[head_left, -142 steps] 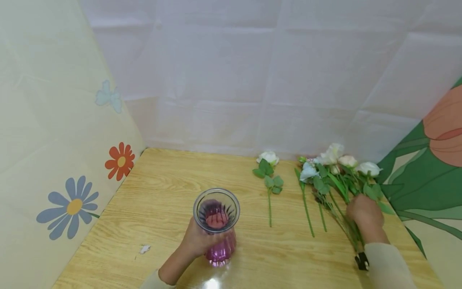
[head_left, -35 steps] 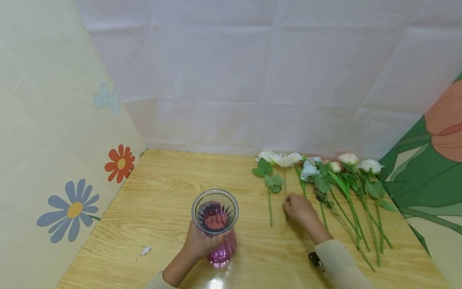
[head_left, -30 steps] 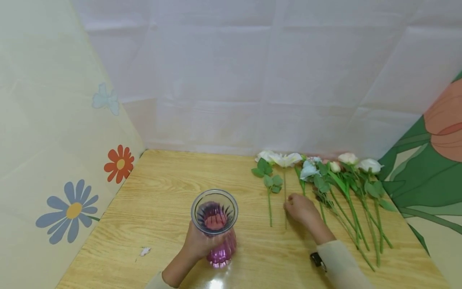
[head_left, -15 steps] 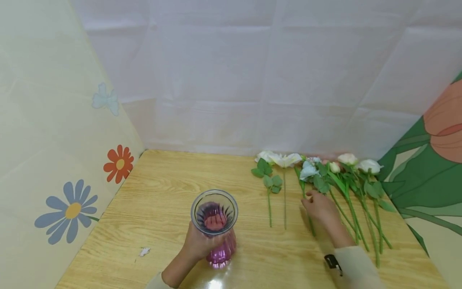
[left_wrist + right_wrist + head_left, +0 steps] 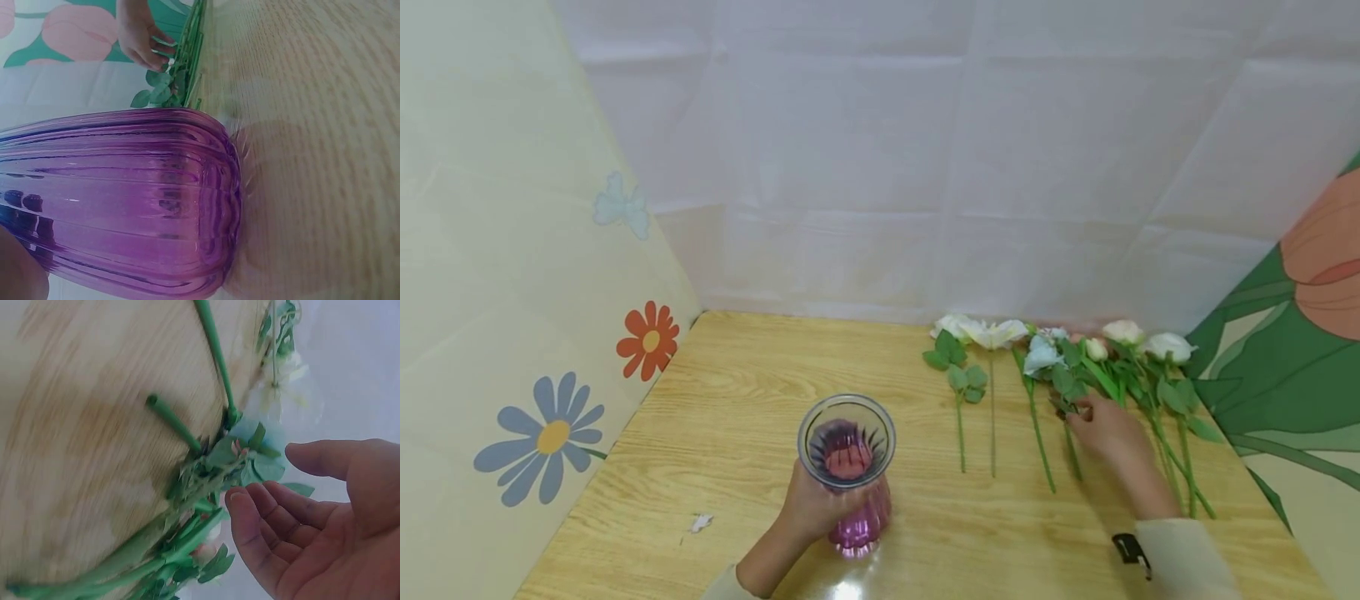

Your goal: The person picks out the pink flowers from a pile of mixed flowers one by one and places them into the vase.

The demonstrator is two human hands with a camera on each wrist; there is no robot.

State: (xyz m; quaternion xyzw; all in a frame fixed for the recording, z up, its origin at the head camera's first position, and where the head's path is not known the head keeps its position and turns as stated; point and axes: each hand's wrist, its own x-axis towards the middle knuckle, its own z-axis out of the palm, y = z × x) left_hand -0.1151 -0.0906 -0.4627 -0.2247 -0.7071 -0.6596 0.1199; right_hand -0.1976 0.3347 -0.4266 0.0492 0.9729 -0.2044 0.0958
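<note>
The purple glass vase (image 5: pixel 850 467) stands upright at the lower middle of the head view, its mouth facing up, and your left hand (image 5: pixel 812 504) holds it with the fingers wrapped round below the rim, probably because so tall and smooth a piece could tip if bumped; the grip leaves the mouth uncovered. At the right of that frame, your right hand (image 5: pixel 1107 427) is at the green leaves (image 5: pixel 1066 385) below the blue flower (image 5: pixel 1042 357). In the right wrist view its thumb stands well away from the loosely bent fingers and no stem shows between them; whether they touch a leaf, you cannot tell. Nearer the centre, 1 white rose (image 5: pixel 953 325) and 1 white lily (image 5: pixel 995 333) lie against the back edge, stems pointing towards you and apart, seemingly so each is easy to grasp. Further right, more pale flowers (image 5: pixel 1168 346) lie bunched with crossing stems, so moving 1 could drag another. At lower left, 1 small white scrap (image 5: pixel 701 522) lies on the wooden table (image 5: pixel 737 400), away from your 2 hands.
</note>
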